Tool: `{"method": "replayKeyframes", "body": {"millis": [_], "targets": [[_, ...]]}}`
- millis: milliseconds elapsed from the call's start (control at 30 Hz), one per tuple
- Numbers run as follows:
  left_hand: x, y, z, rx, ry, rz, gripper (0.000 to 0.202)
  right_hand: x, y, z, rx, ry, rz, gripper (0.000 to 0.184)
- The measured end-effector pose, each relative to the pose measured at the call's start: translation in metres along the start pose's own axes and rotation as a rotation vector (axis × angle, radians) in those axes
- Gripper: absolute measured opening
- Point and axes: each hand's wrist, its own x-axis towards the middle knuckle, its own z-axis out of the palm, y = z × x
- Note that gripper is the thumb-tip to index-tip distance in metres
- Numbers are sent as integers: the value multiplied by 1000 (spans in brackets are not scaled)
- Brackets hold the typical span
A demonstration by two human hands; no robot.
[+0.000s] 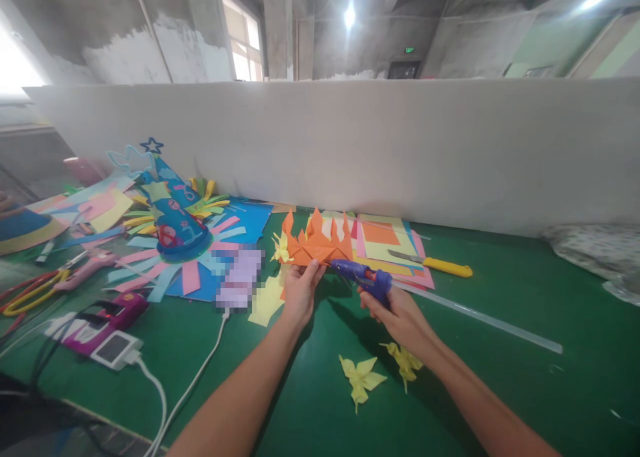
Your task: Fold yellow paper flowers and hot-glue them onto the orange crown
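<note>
My left hand (300, 289) pinches the lower edge of an orange folded paper crown (316, 243), held upright above the green table (500, 363). A small yellow paper flower (281, 249) sticks to the crown's left end. My right hand (400, 313) grips a blue glue gun (363, 275), whose nozzle points left at the crown's bottom edge. Two more yellow paper flowers (361, 377) (405, 362) lie on the table below my right forearm.
A stack of coloured paper sheets (387, 243) and a yellow-handled knife (440, 265) lie behind. A clear glue stick (485, 320) lies to the right. A blue decorated cone hat (175, 220), scissors (35, 290), power strip (113, 347) and cables sit left. White partition behind.
</note>
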Motion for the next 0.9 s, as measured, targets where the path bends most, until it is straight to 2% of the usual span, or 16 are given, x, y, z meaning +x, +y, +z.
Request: {"method": "replayKeyframes", "body": {"millis": [500, 800, 900], "targets": [[0, 0, 1, -13, -23, -52, 28, 4, -2, 3, -119, -22, -18, 43], [1, 0, -1, -4, -24, -39, 33, -2, 0, -1, -171, 99, -28, 41], [1, 1, -1, 7, -24, -35, 31, -5, 7, -4, -86, 117, 12, 41]]}}
